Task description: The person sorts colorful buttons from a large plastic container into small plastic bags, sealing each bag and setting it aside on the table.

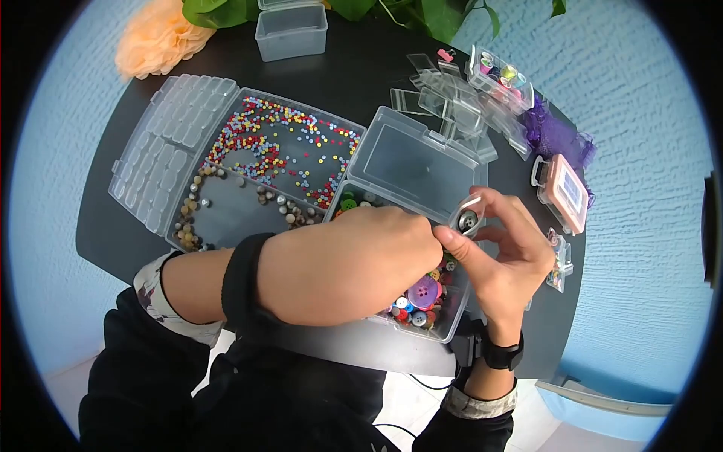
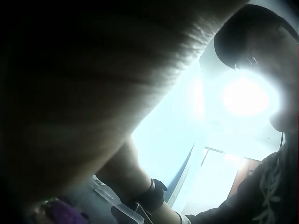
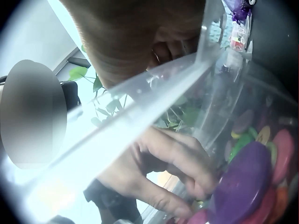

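My left hand (image 1: pixel 369 256) reaches palm down over a clear compartment box (image 1: pixel 454 320) of mixed buttons, its fingers hidden in the head view. In the right wrist view the thumb and fingers of that left hand (image 3: pixel 161 163) bend down among the buttons beside a large purple button (image 3: pixel 243 182); whether they pinch one is unclear. Just right of the box my right hand (image 1: pixel 512 264) pinches a small clear container (image 1: pixel 476 205), with a dark round button (image 1: pixel 467 220) in it. The two hands are close together. The left wrist view is mostly dark skin.
An open organizer (image 1: pixel 290 197) with small coloured buttons and brownish ones lies at the left. An empty clear box (image 1: pixel 292 38) stands at the back. Clear lids (image 1: pixel 452 102), a purple mesh bag (image 1: pixel 561 139) and a pink-lidded case (image 1: pixel 566 194) are at the right.
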A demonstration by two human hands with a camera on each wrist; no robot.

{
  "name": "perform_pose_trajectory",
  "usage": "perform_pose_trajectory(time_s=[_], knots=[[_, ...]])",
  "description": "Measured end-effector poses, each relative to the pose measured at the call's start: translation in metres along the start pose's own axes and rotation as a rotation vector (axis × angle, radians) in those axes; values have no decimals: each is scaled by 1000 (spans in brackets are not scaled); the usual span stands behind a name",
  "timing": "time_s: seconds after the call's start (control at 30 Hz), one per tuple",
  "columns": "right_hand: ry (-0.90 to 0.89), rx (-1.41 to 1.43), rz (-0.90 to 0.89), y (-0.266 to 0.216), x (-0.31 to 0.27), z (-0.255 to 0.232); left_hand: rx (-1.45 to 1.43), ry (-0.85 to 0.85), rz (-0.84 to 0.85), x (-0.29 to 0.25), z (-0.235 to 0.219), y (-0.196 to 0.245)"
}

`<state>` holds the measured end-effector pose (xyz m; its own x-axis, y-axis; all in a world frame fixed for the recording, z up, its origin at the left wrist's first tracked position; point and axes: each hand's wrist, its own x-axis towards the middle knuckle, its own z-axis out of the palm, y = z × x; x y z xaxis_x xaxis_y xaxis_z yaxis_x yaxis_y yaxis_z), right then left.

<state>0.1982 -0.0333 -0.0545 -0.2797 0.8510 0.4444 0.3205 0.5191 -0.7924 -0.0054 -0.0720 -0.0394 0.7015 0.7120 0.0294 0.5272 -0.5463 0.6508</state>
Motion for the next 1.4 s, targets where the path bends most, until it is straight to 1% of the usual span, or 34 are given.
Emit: perform_pose_trajectory(time_s=[0.03,0.07,0.13,0.2,0.27,0.4,0.43,0.47,0.53,0.57,0.67,0.7,0.83,0.9,0.93,1.0,1.1,1.2,1.33,1.4], knots=[[-8,-4,2,0,0,0,-43,52,12,-1,1,-2],[-16,-3,5,0,0,1,-31,44,4,-1,1,-3],[-8,14,6,2,0,3,49,62,92,1,3,-3],[0,10,1,2,-1,5,91,31,92,0,0,-3],[-50,-34,-19,0,0,1,67,71,105,0,3,-5],[-56,3,-9,0,1,2,-20,195,251,-7,6,-16],[-49,11,-1,-1,1,2,-28,211,219,-7,3,-15],[-52,-4,-5,-1,1,3,-33,221,230,-5,-6,-12],[-59,50,-18,0,1,3,92,39,76,-4,-25,-7],[-63,34,-22,0,1,2,88,273,111,-3,-23,-7],[-66,2,-41,0,1,3,108,251,114,6,-52,-2],[-67,4,-42,0,1,3,30,417,146,9,-46,-13],[-97,0,-20,-3,1,3,-15,406,114,16,-57,-2],[-119,-11,-37,-3,1,2,-223,246,-62,20,-59,4],[-117,-16,-46,-3,1,1,-218,252,-55,21,-59,4],[-117,-13,-45,-4,0,2,-276,234,-127,23,-58,4],[-93,-3,-50,-6,1,2,-203,271,-106,22,-60,-1],[-89,-2,-49,-7,1,4,-238,269,-63,21,-59,-2],[-78,6,-36,-8,1,4,-257,262,-86,21,-54,-1],[-83,2,-51,-6,0,4,-281,429,-26,20,-41,-5]])
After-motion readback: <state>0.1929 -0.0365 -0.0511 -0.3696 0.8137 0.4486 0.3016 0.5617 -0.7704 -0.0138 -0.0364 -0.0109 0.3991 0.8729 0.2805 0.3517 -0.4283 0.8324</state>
